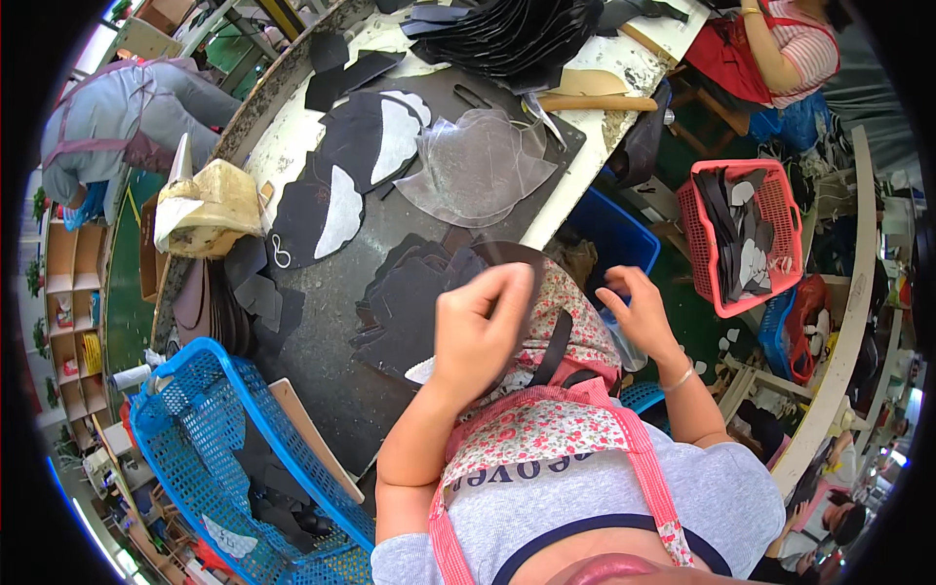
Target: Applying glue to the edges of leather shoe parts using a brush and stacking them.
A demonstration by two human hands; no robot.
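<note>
My left hand (483,327) is closed, with its fingers curled on a dark cut piece (522,258) of leather-like sheet, partly hidden behind the hand. Just left of it lies a loose pile of dark cut pieces (405,302) on the grey work board (307,361). My right hand (634,310) hangs off to the right of my floral apron (565,302), fingers bent and apart, with nothing visible in it. Beyond the pile rest clear plastic templates (478,171) and black pieces with white patches (317,214).
A blue basket (234,409) of dark scraps stands at lower left. A pink basket (746,234) and blue bin (612,229) sit to the right. Scissors (544,119), a wooden-handled tool (600,102) and stacked black pieces (507,39) lie at the far side. Two people work nearby.
</note>
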